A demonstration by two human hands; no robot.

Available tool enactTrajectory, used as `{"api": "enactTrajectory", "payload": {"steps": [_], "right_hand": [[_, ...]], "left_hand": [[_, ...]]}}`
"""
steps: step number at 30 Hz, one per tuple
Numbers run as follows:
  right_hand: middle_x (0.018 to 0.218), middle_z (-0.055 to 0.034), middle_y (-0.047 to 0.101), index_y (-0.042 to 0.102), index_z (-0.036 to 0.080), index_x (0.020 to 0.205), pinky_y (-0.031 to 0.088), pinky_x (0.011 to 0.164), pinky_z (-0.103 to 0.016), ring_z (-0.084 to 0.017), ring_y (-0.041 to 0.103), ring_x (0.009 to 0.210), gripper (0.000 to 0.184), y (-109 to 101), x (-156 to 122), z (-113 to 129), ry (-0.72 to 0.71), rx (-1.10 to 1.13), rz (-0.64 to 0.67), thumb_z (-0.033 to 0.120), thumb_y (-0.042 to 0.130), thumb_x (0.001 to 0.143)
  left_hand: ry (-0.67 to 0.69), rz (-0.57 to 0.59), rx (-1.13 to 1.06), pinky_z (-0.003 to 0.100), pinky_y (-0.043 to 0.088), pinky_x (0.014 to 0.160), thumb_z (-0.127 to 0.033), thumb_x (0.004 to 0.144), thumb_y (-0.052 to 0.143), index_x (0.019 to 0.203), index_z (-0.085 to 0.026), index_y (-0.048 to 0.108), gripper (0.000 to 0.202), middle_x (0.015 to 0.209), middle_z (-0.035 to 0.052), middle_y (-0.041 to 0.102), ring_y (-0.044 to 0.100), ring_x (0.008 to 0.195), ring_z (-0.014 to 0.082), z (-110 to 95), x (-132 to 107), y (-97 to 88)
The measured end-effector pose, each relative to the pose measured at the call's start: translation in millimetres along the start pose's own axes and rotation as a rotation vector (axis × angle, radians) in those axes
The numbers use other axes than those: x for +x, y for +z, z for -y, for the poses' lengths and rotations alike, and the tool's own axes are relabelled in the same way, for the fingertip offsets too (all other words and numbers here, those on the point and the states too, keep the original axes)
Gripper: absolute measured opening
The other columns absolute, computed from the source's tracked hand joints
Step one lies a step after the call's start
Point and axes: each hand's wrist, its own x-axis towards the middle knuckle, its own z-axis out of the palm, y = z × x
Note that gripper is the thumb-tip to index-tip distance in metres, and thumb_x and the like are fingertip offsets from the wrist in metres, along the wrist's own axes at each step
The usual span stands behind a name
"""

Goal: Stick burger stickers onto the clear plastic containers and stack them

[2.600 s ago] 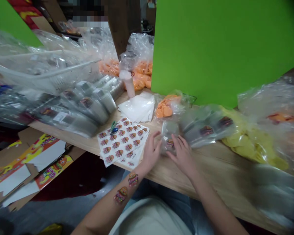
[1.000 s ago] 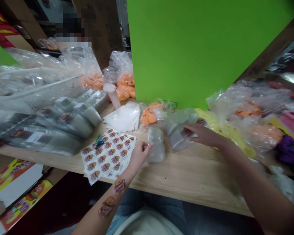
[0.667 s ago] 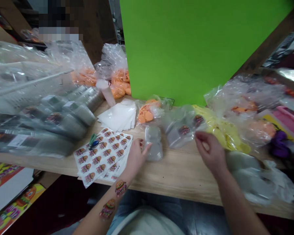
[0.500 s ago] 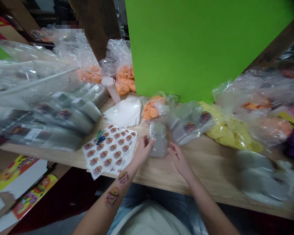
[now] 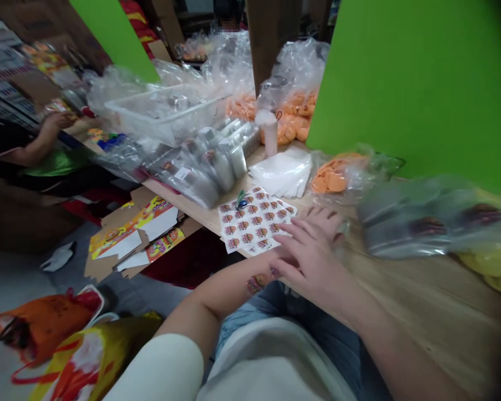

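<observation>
My right hand [image 5: 311,262] lies across my left hand [image 5: 323,223], both at the table's front edge just right of a sheet of burger stickers [image 5: 253,220]. Several stickers sit on my left forearm [image 5: 256,283]. A small clear moulded tray is not visible and may be hidden under my hands. Only a sliver of clear plastic [image 5: 344,227] shows past my fingers. Beyond them lies a stack of white paper sheets [image 5: 284,174]. To the right, blurred clear bags of labelled packs [image 5: 417,220] lie close to my hands.
The wooden table [image 5: 426,284] holds bagged orange discs [image 5: 334,178], a bagged yellow mass [image 5: 490,267] and stacked packs [image 5: 204,167]. A green board [image 5: 417,83] stands behind. A co-worker's arm [image 5: 52,127] is at far left. Printed cardboard [image 5: 136,239] lies on the floor.
My view has swung left. My hands have come together, the right now over the left, and the clear tray they were beside no longer shows.
</observation>
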Motion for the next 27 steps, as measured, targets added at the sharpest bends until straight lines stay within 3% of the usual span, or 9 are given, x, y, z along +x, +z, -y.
{"api": "enactTrajectory", "payload": {"steps": [2,4,7,10,15,19,21,24,27], "right_hand": [[0.110,-0.0052,0.062,0.064,0.023,0.087,0.039,0.097,-0.049,-0.026,0.047,0.116,0.010,0.9,4.3,10.9,-0.036,0.056,0.020,0.026,0.057,0.080],[0.107,-0.0033,0.062,0.063,0.025,0.081,0.042,0.095,-0.044,-0.023,0.050,0.113,0.011,-4.1,-9.1,15.0,-0.024,0.142,-0.050,0.021,0.053,0.083],[0.116,-0.0067,0.057,0.058,0.026,0.103,0.043,0.095,-0.045,-0.024,0.049,0.114,0.020,-14.5,-34.0,13.6,0.113,0.145,-0.212,0.023,0.050,0.084],[0.121,-0.0106,0.054,0.050,0.023,0.120,0.039,0.097,-0.051,-0.029,0.045,0.117,0.039,-10.2,-34.7,4.7,0.173,0.003,-0.192,0.033,0.054,0.082],[0.119,-0.0058,0.058,0.062,0.022,0.086,0.033,0.103,-0.052,-0.028,0.039,0.123,0.009,15.7,-17.8,0.8,0.098,0.011,-0.011,0.026,0.057,0.080],[0.110,-0.0042,0.061,0.062,0.024,0.081,0.042,0.096,-0.044,-0.023,0.047,0.116,0.011,4.9,-49.3,6.4,0.123,0.226,-0.105,0.018,0.053,0.083],[0.101,-0.0041,0.064,0.063,0.026,0.085,0.048,0.087,-0.041,-0.021,0.056,0.103,0.012,-8.1,-71.9,-5.7,0.250,0.303,-0.273,0.020,0.053,0.082],[0.085,-0.0028,0.067,0.065,0.025,0.087,0.052,0.074,-0.037,-0.019,0.063,0.080,0.010,-17.5,-90.6,-47.1,0.621,0.334,-0.513,0.029,0.058,0.080],[0.084,-0.0027,0.067,0.063,0.022,0.102,0.052,0.074,-0.037,-0.018,0.063,0.078,0.029,-7.5,-84.0,-91.2,0.766,0.494,-0.382,0.035,0.059,0.077]], "left_hand": [[0.075,-0.001,0.086,0.046,0.027,0.100,-0.016,0.072,0.063,0.094,-0.016,0.064,0.022,0.107,0.0104,0.059,0.047,0.108,0.0292,1.1,3.6,4.6],[0.153,0.023,0.141,0.043,0.034,0.094,-0.019,0.076,0.058,0.095,-0.016,0.065,0.019,0.101,0.0097,0.061,0.052,0.101,0.0263,12.0,1.9,5.9],[0.151,0.032,0.151,0.035,0.040,0.085,-0.022,0.083,0.048,0.102,-0.017,0.062,0.024,0.098,0.0081,0.061,0.055,0.093,0.0212,31.7,-1.1,5.8],[0.163,0.069,0.220,0.035,0.038,0.086,-0.023,0.083,0.048,0.101,-0.021,0.062,0.023,0.098,0.0062,0.062,0.054,0.095,0.0205,32.1,2.1,11.5],[0.144,0.025,0.339,0.041,0.032,0.093,-0.021,0.085,0.046,0.097,-0.020,0.064,0.021,0.102,0.0087,0.064,0.053,0.099,0.0228,11.6,10.6,27.2],[0.206,0.055,0.215,0.039,0.034,0.094,-0.020,0.084,0.047,0.099,-0.020,0.063,0.022,0.103,0.0079,0.064,0.054,0.101,0.0225,25.3,2.7,18.7],[0.191,-0.005,0.021,0.034,0.039,0.092,-0.021,0.086,0.045,0.102,-0.020,0.061,0.023,0.105,0.0075,0.063,0.055,0.102,0.0194,36.7,-10.2,7.1],[0.135,-0.071,-0.201,0.034,0.037,0.098,-0.026,0.088,0.043,0.114,-0.021,0.055,0.029,0.116,0.0086,0.059,0.052,0.112,0.0187,47.6,-35.7,-7.3],[0.174,0.030,-0.233,0.040,0.026,0.108,-0.035,0.077,0.061,0.132,-0.021,0.039,0.061,0.138,0.0113,0.041,0.036,0.129,0.0247,50.3,-56.4,-7.3]]}}
